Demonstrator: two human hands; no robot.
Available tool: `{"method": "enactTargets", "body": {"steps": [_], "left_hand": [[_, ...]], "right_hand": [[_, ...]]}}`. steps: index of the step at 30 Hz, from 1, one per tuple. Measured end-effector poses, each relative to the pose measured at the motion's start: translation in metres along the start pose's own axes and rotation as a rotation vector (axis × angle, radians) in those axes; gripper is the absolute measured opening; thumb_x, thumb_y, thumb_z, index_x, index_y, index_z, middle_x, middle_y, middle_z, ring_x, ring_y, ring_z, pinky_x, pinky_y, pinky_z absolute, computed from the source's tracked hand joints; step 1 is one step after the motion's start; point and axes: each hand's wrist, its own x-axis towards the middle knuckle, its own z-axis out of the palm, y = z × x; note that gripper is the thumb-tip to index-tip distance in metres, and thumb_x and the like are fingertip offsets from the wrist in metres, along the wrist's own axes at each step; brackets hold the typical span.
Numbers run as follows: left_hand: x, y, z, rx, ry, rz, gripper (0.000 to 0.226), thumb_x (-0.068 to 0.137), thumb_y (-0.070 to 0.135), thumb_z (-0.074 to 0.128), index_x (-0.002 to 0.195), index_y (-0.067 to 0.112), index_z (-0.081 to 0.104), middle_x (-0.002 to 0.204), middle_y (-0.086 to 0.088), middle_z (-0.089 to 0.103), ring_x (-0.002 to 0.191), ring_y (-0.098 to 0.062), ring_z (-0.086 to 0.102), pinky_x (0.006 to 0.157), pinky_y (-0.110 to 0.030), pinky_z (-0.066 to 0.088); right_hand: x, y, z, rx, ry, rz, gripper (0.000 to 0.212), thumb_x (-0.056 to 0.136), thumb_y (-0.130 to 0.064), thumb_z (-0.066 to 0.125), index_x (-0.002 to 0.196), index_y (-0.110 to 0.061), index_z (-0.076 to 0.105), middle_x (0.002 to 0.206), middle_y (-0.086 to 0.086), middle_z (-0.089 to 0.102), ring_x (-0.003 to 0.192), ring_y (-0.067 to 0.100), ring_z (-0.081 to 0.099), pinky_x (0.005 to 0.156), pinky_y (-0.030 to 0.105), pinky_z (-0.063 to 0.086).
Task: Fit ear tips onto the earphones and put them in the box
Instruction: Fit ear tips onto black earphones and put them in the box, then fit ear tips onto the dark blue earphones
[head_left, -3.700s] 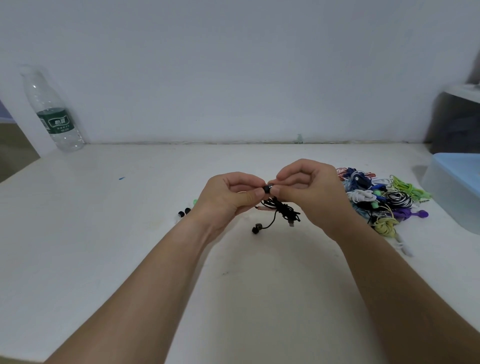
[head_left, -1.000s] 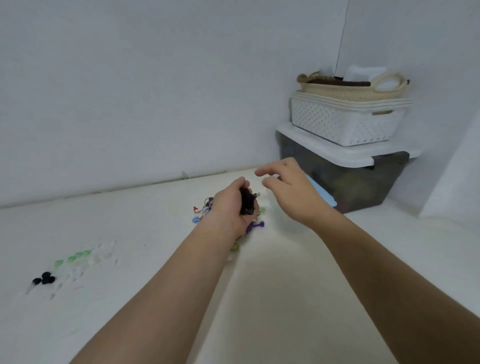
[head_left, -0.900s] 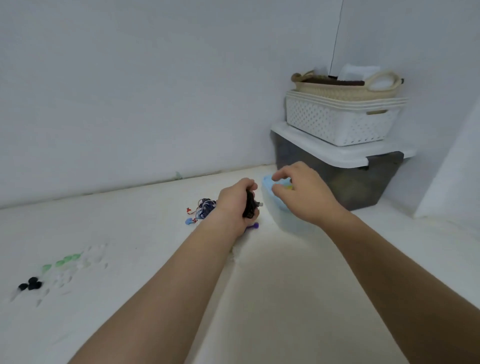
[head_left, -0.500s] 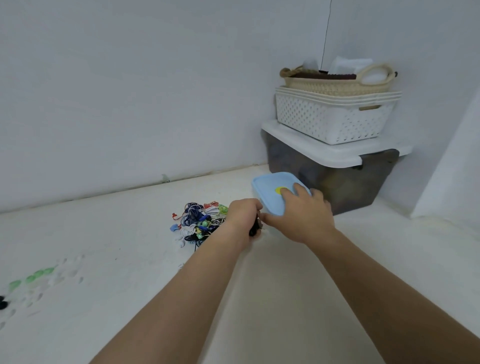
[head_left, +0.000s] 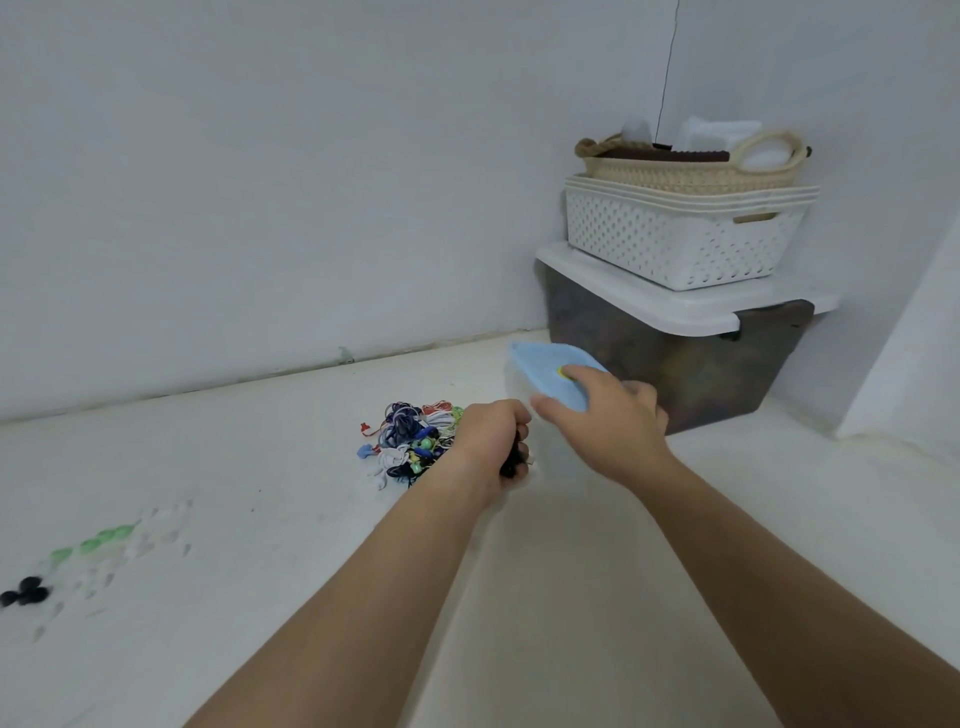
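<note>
Gripping a bundle of black earphones (head_left: 511, 460) in its curled fingers, the left hand (head_left: 488, 441) hovers just beside the translucent box (head_left: 553, 457). The right hand (head_left: 602, 421) pinches the box's blue lid (head_left: 543, 366), thumb beneath and fingers on top. A pile of coloured earphones (head_left: 410, 441) lies on the table (head_left: 260, 493) behind the left hand.

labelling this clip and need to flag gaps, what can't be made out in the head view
Black coiled earphones: head view, mostly buried in the left hand; fitted tips cannot be seen.
Clear plastic box interior: head view, screened by the pale blue lid and the right hand gripping it.
Pale ear tips, far left: head view, too small and washed out to count.
</note>
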Motion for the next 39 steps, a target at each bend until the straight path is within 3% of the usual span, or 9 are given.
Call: {"method": "enactTargets", "body": {"steps": [4,9,14,16,22,26,30,33,39], "left_hand": [[-0.001,0.001,-0.004,-0.001,-0.011,-0.007,0.020,0.087,0.006,0.053,0.070,0.013,0.046,0.061,-0.002,0.042,0.033,-0.013,0.037,0.047,-0.020,0.026],[-0.002,0.004,-0.009,-0.030,0.001,-0.004,0.023,0.090,0.009,0.055,0.069,0.014,0.046,0.060,-0.001,0.043,0.036,-0.013,0.039,0.045,-0.020,0.032],[-0.004,0.020,-0.002,-0.187,0.079,0.058,0.011,0.091,0.021,0.060,0.092,0.011,0.056,0.073,-0.004,0.046,0.040,-0.017,0.051,0.051,-0.023,0.039],[-0.005,0.031,0.006,-0.242,0.060,0.065,0.017,0.094,0.026,0.056,0.099,0.010,0.057,0.085,-0.006,0.047,0.061,-0.020,0.056,0.061,-0.029,0.045],[0.002,0.053,0.037,-0.123,0.055,0.116,0.034,0.096,0.036,0.052,0.116,0.008,0.054,0.084,-0.007,0.051,0.070,-0.023,0.050,0.066,-0.033,0.042],[0.005,0.049,0.040,0.086,0.027,0.158,0.049,0.095,0.040,0.053,0.133,0.009,0.055,0.127,-0.010,0.059,0.123,-0.027,0.053,0.099,-0.037,0.038],[0.006,0.042,0.022,0.273,0.155,0.396,0.013,0.091,0.028,0.059,0.092,0.017,0.066,0.090,0.003,0.062,0.087,-0.016,0.057,0.082,-0.033,0.044],[0.003,0.028,0.006,0.519,0.189,0.481,0.019,0.091,0.020,0.061,0.105,0.018,0.074,0.099,0.006,0.069,0.092,-0.012,0.061,0.085,-0.025,0.044],[-0.003,0.009,-0.006,0.739,0.156,0.521,0.028,0.088,0.014,0.065,0.115,0.019,0.069,0.097,0.001,0.063,0.082,-0.011,0.055,0.074,-0.025,0.045]], "right_hand": [[0.000,-0.003,-0.030,0.511,0.148,0.078,0.036,0.091,-0.061,0.052,0.112,-0.035,0.068,0.101,-0.015,0.067,0.102,0.015,0.060,0.089,0.035,0.046],[-0.004,0.017,-0.039,0.829,0.210,0.331,0.032,0.098,-0.041,0.057,0.089,-0.013,0.070,0.085,0.005,0.063,0.076,0.018,0.054,0.071,0.031,0.042],[0.001,0.033,-0.034,0.827,0.193,0.404,0.026,0.103,-0.029,0.051,0.100,-0.011,0.069,0.086,0.003,0.071,0.078,0.019,0.061,0.077,0.031,0.047],[0.001,0.033,-0.033,0.758,0.260,0.398,0.024,0.099,-0.024,0.051,0.100,-0.009,0.069,0.091,0.004,0.071,0.086,0.023,0.063,0.080,0.034,0.045],[-0.014,0.021,-0.035,0.610,0.436,0.179,0.012,0.093,-0.019,0.053,0.099,-0.021,0.064,0.084,-0.010,0.062,0.083,0.008,0.058,0.069,0.026,0.042],[-0.010,0.032,-0.031,0.300,0.325,0.086,0.028,0.079,-0.034,0.068,0.105,-0.028,0.061,0.101,-0.007,0.059,0.098,0.016,0.054,0.083,0.037,0.049],[-0.010,0.040,-0.028,0.116,0.278,0.070,0.020,0.079,-0.025,0.069,0.098,-0.023,0.063,0.095,-0.002,0.057,0.086,0.018,0.056,0.070,0.035,0.051],[-0.008,0.039,-0.030,0.259,0.353,0.071,0.009,0.087,-0.013,0.062,0.092,-0.017,0.068,0.078,-0.005,0.064,0.072,0.015,0.061,0.063,0.027,0.044],[0.002,0.045,-0.032,0.342,0.405,0.223,0.031,0.084,-0.030,0.078,0.107,-0.011,0.069,0.088,0.000,0.068,0.093,0.025,0.067,0.085,0.038,0.053]]}}
